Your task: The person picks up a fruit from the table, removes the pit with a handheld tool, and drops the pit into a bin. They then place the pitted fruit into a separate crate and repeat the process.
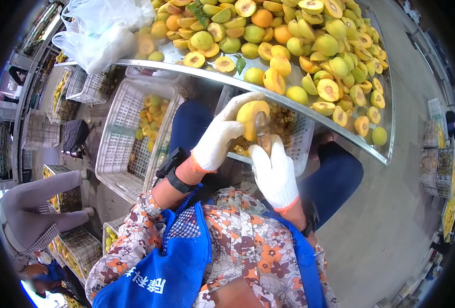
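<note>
My left hand [218, 134], in a white knitted glove with an orange cuff, grips a halved yellow peach [250, 119]. In my right hand [278, 174], gloved the same way, is a pitting spoon [262, 126] whose rounded metal end meets the peach's cut face; my fingers hide part of its handle. Below both hands, between my knees, stands a light plastic crate [303, 146] with brown pits and scraps in it. Just beyond my hands runs the edge of a metal table [214, 73] heaped with peach halves [329, 90].
A white plastic bag [102, 31] lies at the table's left corner. On my left is a large white crate [115, 138] partly filled with peaches [153, 118]. Farther left are a dark backpack [75, 137], other crates [78, 246] and a person in grey trousers [37, 205].
</note>
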The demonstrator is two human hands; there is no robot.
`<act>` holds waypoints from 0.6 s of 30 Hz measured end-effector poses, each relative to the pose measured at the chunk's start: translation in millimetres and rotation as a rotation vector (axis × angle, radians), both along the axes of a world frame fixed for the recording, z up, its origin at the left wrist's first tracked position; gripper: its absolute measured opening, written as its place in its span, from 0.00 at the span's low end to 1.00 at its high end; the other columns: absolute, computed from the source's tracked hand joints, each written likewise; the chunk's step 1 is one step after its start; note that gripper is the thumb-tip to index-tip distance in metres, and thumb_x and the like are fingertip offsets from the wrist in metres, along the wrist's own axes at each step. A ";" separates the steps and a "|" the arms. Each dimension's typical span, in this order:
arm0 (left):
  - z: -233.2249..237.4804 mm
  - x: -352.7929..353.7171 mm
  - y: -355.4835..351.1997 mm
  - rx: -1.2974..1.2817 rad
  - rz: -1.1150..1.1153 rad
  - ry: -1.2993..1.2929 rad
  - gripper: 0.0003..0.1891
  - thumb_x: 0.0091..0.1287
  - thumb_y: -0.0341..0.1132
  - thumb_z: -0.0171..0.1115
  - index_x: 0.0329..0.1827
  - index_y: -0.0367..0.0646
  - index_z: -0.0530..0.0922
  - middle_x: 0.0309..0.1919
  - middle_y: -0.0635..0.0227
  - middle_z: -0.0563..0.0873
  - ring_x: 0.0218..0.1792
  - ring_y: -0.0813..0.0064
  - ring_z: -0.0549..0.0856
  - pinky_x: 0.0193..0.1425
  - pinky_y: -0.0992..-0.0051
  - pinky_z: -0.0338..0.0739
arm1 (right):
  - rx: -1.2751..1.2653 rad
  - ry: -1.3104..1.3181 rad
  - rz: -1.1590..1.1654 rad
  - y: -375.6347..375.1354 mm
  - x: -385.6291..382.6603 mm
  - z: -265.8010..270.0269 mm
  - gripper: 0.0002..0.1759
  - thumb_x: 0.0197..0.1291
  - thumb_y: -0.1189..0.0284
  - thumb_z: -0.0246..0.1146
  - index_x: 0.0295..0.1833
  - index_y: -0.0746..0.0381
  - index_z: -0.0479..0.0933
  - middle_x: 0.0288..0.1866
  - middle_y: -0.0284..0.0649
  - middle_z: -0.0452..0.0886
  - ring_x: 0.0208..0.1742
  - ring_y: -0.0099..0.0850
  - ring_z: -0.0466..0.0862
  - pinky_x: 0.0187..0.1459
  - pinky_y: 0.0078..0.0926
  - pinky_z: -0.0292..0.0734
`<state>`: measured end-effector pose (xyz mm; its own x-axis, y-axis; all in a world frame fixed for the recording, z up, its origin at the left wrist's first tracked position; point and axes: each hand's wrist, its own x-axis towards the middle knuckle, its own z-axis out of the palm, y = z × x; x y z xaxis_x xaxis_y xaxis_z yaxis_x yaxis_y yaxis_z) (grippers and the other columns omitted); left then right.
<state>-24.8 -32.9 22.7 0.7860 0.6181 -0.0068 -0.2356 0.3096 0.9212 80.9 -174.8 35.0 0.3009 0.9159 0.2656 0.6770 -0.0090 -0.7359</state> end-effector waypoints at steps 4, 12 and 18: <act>-0.6 0.1 -6.0 -0.130 -0.015 0.019 0.35 0.63 0.46 0.54 0.74 0.39 0.70 0.62 0.58 0.80 0.63 0.66 0.81 0.73 0.66 0.73 | -0.194 0.380 -0.099 0.1 -3.6 0.2 0.11 0.70 0.73 0.61 0.56 0.58 0.79 0.50 0.60 0.76 0.35 0.56 0.84 0.31 0.47 0.80; -22.1 2.1 -9.3 0.037 0.056 0.063 0.25 0.75 0.47 0.46 0.64 0.37 0.76 0.58 0.61 0.82 0.60 0.72 0.81 0.70 0.70 0.73 | -0.074 -0.167 0.151 -10.2 3.0 -22.6 0.13 0.68 0.74 0.62 0.57 0.62 0.78 0.50 0.60 0.76 0.33 0.54 0.84 0.30 0.45 0.81; -26.8 2.1 9.0 0.362 0.017 0.198 0.21 0.78 0.42 0.44 0.59 0.37 0.78 0.53 0.62 0.84 0.56 0.74 0.81 0.67 0.72 0.73 | -0.130 -0.057 0.097 -7.6 3.6 -25.5 0.14 0.65 0.75 0.63 0.56 0.61 0.79 0.48 0.63 0.75 0.33 0.57 0.84 0.30 0.46 0.81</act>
<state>-22.7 -23.9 -4.1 0.7809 0.6214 0.0632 -0.0447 -0.0453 0.9980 84.5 -182.5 9.4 0.1972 0.9677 0.1569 0.7197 -0.0342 -0.6935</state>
